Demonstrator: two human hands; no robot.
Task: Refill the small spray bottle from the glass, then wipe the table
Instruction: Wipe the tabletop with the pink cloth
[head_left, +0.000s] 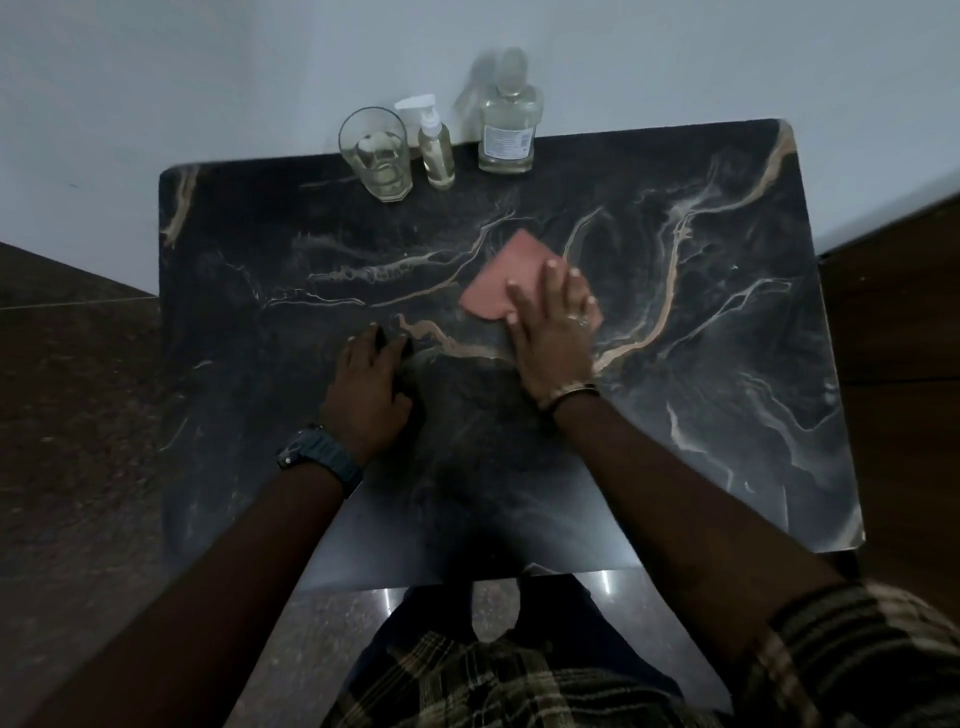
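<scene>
Two hands rest on the dark marbled bench (675, 364). The right hand (553, 332) lies flat, fingers spread and unclenched, pressing down on one pink cloth (509, 275) whose far corner sticks out beyond the fingertips. The left hand (369, 392) sits just beside it on the bare surface, fingers loosely curled; the light is dim, and I cannot tell whether it covers something small and dark. Well beyond both hands, at the bench's far edge against the wall, three clear containers stand upright in a row: one glass (376, 153) with some liquid, farthest out past the left hand; one small spray bottle (435, 143) just beside it; and one larger bottle (509, 124), beyond the right hand.
</scene>
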